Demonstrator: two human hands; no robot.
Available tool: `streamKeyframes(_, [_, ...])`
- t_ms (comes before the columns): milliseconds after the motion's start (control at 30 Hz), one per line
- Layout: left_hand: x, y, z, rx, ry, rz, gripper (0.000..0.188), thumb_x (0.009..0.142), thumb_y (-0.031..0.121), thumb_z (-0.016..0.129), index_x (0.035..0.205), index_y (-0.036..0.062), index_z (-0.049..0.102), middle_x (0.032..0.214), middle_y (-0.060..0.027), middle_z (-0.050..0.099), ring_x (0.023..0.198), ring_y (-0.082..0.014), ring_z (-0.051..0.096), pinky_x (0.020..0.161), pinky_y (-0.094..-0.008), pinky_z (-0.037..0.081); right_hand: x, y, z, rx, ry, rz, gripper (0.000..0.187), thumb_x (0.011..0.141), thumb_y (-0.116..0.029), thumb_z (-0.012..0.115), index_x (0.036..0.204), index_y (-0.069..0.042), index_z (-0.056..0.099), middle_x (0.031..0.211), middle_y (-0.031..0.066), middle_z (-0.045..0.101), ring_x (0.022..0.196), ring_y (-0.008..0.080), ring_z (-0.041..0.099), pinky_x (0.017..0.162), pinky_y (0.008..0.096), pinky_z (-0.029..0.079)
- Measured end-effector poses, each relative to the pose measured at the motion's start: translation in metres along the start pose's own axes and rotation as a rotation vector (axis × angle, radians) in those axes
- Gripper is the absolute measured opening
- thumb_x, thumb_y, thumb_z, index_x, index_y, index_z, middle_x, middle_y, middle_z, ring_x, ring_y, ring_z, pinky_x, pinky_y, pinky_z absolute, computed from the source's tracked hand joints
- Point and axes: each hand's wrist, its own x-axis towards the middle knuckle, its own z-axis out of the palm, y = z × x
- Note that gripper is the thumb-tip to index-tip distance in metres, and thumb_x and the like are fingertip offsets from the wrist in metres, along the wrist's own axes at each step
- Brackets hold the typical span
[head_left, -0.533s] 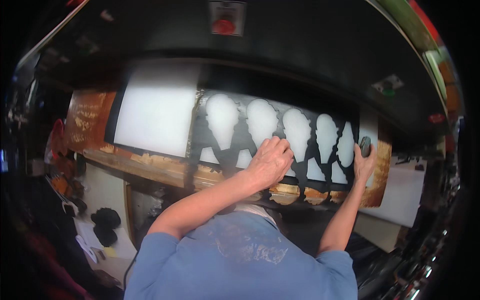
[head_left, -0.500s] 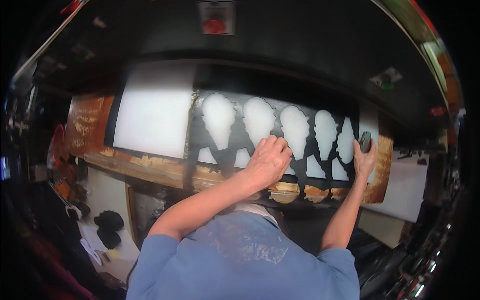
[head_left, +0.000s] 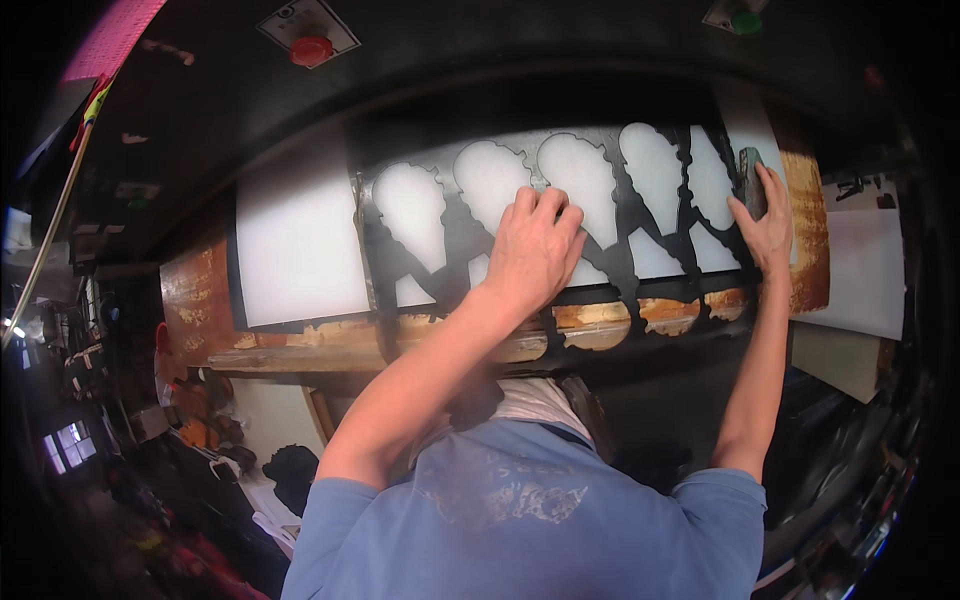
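Observation:
A black sheet [head_left: 625, 215] with a row of rounded, pointed cut-outs lies over a white board [head_left: 300, 240], and its lower strips reach past the board's near side. My left hand [head_left: 535, 245] rests on the middle of the sheet, with bent fingers closed on the strip between two cut-outs; the fingertips are partly hidden. At the sheet's right end, my right hand [head_left: 768, 225] has its thumb and fingers around a small dark greenish block [head_left: 752, 170]. The block stands beside the last cut-out; its exact kind cannot be made out.
Worn wood [head_left: 300, 350] edges the work surface nearest me. Above and beyond it spans a dark machine beam bearing a red button [head_left: 311, 51] and a green button [head_left: 746, 22]. A pale panel [head_left: 860, 260] stands to the right. Black round scraps [head_left: 292, 475] lie at lower left.
The whole view has shifted, so the bench sits higher and more tilted. Both hands keep about the same places on the sheet and the block.

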Motion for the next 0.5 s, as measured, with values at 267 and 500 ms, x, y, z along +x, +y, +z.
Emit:
streamKeyframes(267, [0.009,0.001,0.005,0.001,0.042,0.065,0.012,0.093,0.013,0.079,0.093,0.0057,0.070,0.094,-0.0105,0.063,0.086,-0.0327,0.060,0.078,-0.0431,0.053,0.001,0.001,-0.004,0.009,-0.039,-0.011,0.084,0.088,-0.037,0.083,0.161,-0.010,0.054,0.169,0.0238,0.044,0.156,0.0425,0.043,0.128,0.0504,0.037])
streamKeyframes(500, [-0.003,0.009,-0.002,0.028,-0.013,0.106,0.021,0.094,0.019,0.079,0.079,0.0083,0.069,0.084,-0.0093,0.060,0.079,-0.0290,0.058,0.072,-0.0400,0.052,-0.003,0.016,-0.024,0.081,-0.161,-0.150,0.088,0.080,-0.027,0.084,0.161,-0.013,0.054,0.171,0.0228,0.042,0.157,0.0425,0.041,0.129,0.0492,0.036])
